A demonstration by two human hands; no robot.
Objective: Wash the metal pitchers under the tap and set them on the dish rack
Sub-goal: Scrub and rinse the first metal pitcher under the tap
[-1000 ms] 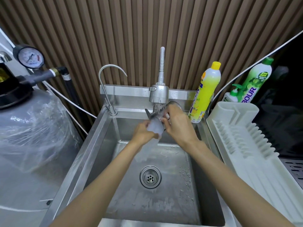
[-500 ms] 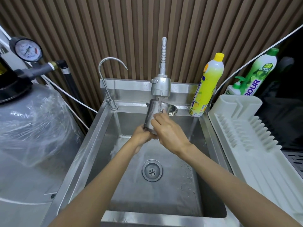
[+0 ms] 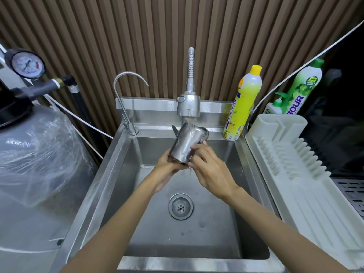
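**One pitcher under the spray, rack off to the right**

At far left stand a plastic-wrapped water tank [image 3: 39, 164] and its single pressure gauge [image 3: 25, 65]. Neither has a part in the task.

Two taps rise behind the sink [image 3: 110, 174]: a thin gooseneck tap [image 3: 128, 85] on the left and, at the middle, the spray tap [image 3: 188, 105], which is running.

Directly under the spray is the metal pitcher [image 3: 187, 144], the only one in view. It is tilted, and its long axis runs from the base, low and toward the person, up and away to the rim just beneath the spray head.

- **Left hand** [image 3: 167, 168]: wraps the base from the left.
- **Right hand** [image 3: 210, 170]: bent fingers hold the lower right side. Whether they hook a handle I cannot tell.

The two hands are close together, both on the pitcher, above the drain [image 3: 180, 206].

Further right stand three bottles — a yellow dish-soap bottle [image 3: 243, 107], a small pump bottle [image 3: 275, 107] and a tall green bottle [image 3: 303, 85].

Last comes the one white dish rack [image 3: 295, 164], beside the sink's right edge. It lies to the right of both hands, so the right hand is nearer and looks better placed to carry the pitcher across.
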